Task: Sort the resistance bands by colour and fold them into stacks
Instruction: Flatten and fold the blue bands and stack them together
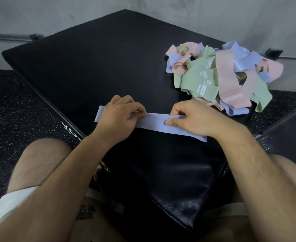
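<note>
blue band (pixel 154 122) pinched flat by left hand (pixel 119 114) and right hand (pixel 193 117).

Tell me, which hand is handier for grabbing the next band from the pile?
Probably the right hand: it rests nearest the pile on the right; the left hand holds the blue band farther away.
</note>
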